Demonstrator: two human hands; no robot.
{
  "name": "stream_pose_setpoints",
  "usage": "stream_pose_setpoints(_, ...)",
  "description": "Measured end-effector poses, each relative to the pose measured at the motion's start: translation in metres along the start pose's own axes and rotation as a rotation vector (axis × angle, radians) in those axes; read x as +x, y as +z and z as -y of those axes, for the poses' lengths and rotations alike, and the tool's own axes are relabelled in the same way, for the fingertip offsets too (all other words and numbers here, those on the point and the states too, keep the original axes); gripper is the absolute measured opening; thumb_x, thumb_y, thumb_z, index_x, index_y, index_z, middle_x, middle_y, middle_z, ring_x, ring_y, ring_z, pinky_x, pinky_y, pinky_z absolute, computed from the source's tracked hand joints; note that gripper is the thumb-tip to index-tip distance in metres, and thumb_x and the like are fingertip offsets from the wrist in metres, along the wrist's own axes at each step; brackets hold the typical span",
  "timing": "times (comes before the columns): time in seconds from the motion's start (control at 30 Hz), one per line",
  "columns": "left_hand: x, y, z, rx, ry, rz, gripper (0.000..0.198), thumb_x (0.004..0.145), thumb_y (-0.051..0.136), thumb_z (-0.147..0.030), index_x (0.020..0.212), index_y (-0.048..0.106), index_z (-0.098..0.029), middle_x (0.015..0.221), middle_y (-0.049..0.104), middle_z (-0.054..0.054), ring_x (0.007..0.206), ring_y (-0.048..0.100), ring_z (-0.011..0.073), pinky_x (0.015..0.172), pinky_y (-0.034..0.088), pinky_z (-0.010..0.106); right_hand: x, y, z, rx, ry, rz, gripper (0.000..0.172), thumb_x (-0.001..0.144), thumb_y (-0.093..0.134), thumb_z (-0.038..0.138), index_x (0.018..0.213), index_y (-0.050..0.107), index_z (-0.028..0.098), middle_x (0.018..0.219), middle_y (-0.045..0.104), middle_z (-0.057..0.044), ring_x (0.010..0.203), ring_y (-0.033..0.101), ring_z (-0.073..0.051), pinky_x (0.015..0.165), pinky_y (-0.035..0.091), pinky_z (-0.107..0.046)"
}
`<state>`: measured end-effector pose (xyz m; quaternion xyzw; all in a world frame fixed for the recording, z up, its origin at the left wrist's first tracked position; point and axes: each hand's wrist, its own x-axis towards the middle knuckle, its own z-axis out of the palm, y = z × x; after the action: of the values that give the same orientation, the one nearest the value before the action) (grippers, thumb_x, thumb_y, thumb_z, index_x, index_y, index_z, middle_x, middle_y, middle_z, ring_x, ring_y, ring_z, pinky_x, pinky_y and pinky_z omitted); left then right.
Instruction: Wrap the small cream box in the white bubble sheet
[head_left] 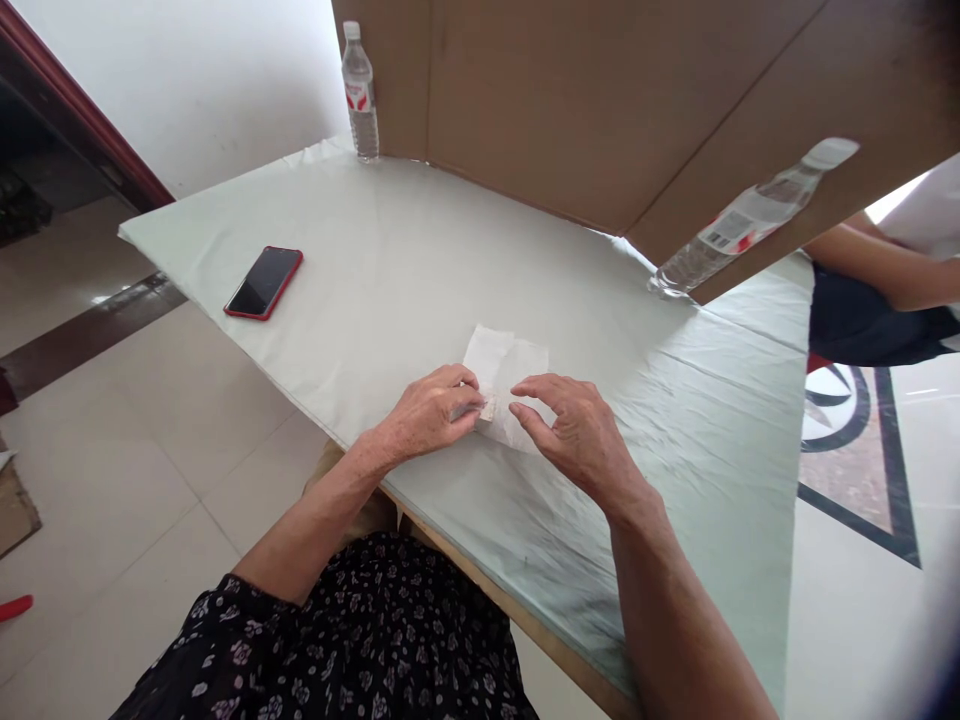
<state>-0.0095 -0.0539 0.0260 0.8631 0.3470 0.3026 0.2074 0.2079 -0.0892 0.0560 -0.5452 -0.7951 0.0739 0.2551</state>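
A folded white sheet of paper (504,372) lies on the pale green table cover (390,260), near its front edge. My left hand (431,412) is closed, its fingertips pinching the paper's near left corner. My right hand (574,430) rests on the paper's near right part, fingers curled and pressing down, index finger stretched toward the left hand. The two hands almost touch over the paper's lower edge.
A red-cased phone (264,282) lies at the left of the table. One water bottle (360,92) stands at the back, another water bottle (750,218) leans at the right against a brown cardboard screen (600,100). Another person's arm (885,265) shows at far right.
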Motion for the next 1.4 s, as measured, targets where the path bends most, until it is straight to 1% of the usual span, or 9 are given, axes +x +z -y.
stream_pose_setpoints(0.37,-0.002,0.008,0.003,-0.081,0.005,-0.062,0.015,0.09,0.054,-0.014,0.1,0.065,-0.015,0.104,0.064,0.009,0.081,0.062,0.0135,0.068,0.05,0.024,-0.009,-0.011,-0.017,-0.032,0.378,0.161,0.034,0.088,0.057,0.047,0.106,0.067,0.021,0.1,0.074,-0.007,0.081,0.07,-0.024,0.076,0.049,-0.037)
stream_pose_setpoints(0.57,-0.002,0.012,-0.003,-0.008,-0.028,-0.073,0.014,0.092,0.053,-0.016,0.099,0.065,-0.016,0.105,0.063,0.009,0.084,0.063,0.014,0.072,0.051,0.025,-0.016,0.003,-0.016,-0.029,0.549,0.267,0.063,0.085,0.058,0.056,0.135,0.054,0.018,0.088,0.072,-0.007,0.078,0.068,-0.026,0.072,0.047,-0.036)
stream_pose_setpoints(0.67,-0.004,0.015,-0.009,0.062,-0.053,-0.098,0.014,0.093,0.051,-0.016,0.098,0.064,-0.017,0.103,0.063,0.008,0.083,0.063,0.0142,0.073,0.052,0.026,-0.013,0.014,-0.011,0.021,0.563,0.225,0.075,0.084,0.058,0.055,0.146,0.045,0.013,0.082,0.069,-0.006,0.078,0.066,-0.027,0.073,0.047,-0.036)
stream_pose_setpoints(0.77,-0.004,0.016,-0.011,0.081,-0.056,-0.102,0.013,0.093,0.051,-0.017,0.098,0.063,-0.017,0.103,0.063,0.008,0.082,0.063,0.0136,0.072,0.052,0.026,-0.01,0.022,-0.012,0.117,0.559,0.115,0.081,0.081,0.061,0.054,0.147,0.043,0.011,0.091,0.07,-0.008,0.072,0.063,-0.023,0.074,0.049,-0.037)
stream_pose_setpoints(0.87,-0.004,0.015,-0.011,0.069,-0.064,-0.095,0.012,0.093,0.052,-0.018,0.098,0.063,-0.018,0.104,0.063,0.007,0.082,0.063,0.0131,0.073,0.052,0.025,-0.014,0.023,-0.022,0.165,0.546,-0.005,0.079,0.078,0.062,0.055,0.144,0.045,0.015,0.107,0.07,-0.012,0.065,0.06,-0.018,0.073,0.052,-0.039)
stream_pose_setpoints(0.97,-0.004,0.015,-0.01,0.049,-0.076,-0.083,0.013,0.093,0.052,-0.018,0.099,0.063,-0.017,0.105,0.063,0.007,0.081,0.063,0.0128,0.072,0.052,0.025,-0.023,0.019,-0.033,0.21,0.562,-0.031,0.07,0.079,0.063,0.056,0.137,0.051,0.019,0.113,0.069,-0.012,0.061,0.06,-0.017,0.064,0.054,-0.039)
stream_pose_setpoints(1.1,-0.004,0.015,-0.012,0.043,-0.084,-0.07,0.013,0.093,0.051,-0.017,0.097,0.063,-0.017,0.105,0.062,0.007,0.08,0.062,0.0125,0.071,0.052,0.024,-0.031,0.013,-0.036,0.276,0.655,0.043,0.062,0.08,0.065,0.053,0.131,0.055,0.018,0.094,0.072,-0.007,0.055,0.062,-0.017,0.054,0.054,-0.034)
stream_pose_setpoints(1.23,-0.002,0.013,-0.014,0.059,-0.099,-0.054,0.012,0.094,0.051,-0.018,0.097,0.063,-0.017,0.104,0.062,0.007,0.08,0.062,0.0127,0.072,0.051,0.025,-0.024,0.019,-0.028,0.41,0.713,0.102,0.075,0.081,0.067,0.051,0.142,0.045,0.015,0.076,0.069,-0.002,0.047,0.062,-0.018,0.046,0.052,-0.033)
stream_pose_setpoints(1.4,-0.001,0.009,-0.015,0.091,-0.118,0.002,0.012,0.094,0.051,-0.019,0.097,0.063,-0.017,0.106,0.061,0.007,0.081,0.062,0.0134,0.072,0.051,0.025,-0.017,0.031,-0.015,0.53,0.648,-0.032,0.083,0.08,0.068,0.044,0.15,0.034,0.014,0.072,0.064,0.001,0.057,0.061,-0.02,0.047,0.052,-0.032)
